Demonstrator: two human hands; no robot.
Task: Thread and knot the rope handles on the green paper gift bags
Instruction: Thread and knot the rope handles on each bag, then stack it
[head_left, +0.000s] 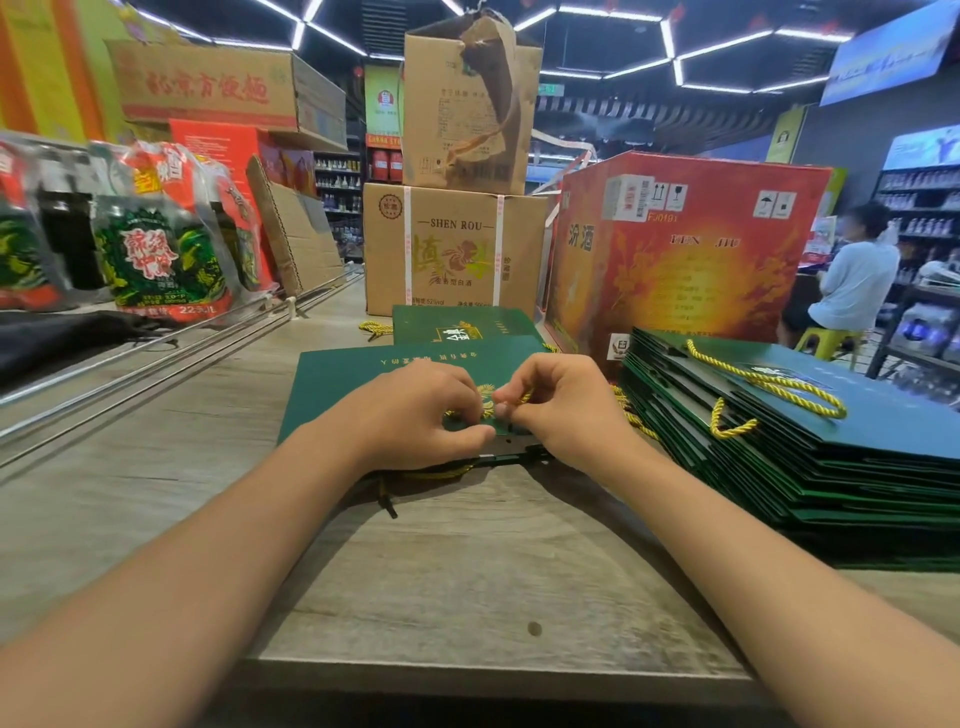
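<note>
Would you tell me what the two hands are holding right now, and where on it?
Both the left hand and right hand pinch the yellow rope over the near edge of the green bag; which part cannot be told.

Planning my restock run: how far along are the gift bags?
Done: the stack of bags on the right, its top bag carrying a yellow handle. In hand: left hand and right hand pinch yellow rope on the flat bag. Left: another bag behind.
</note>
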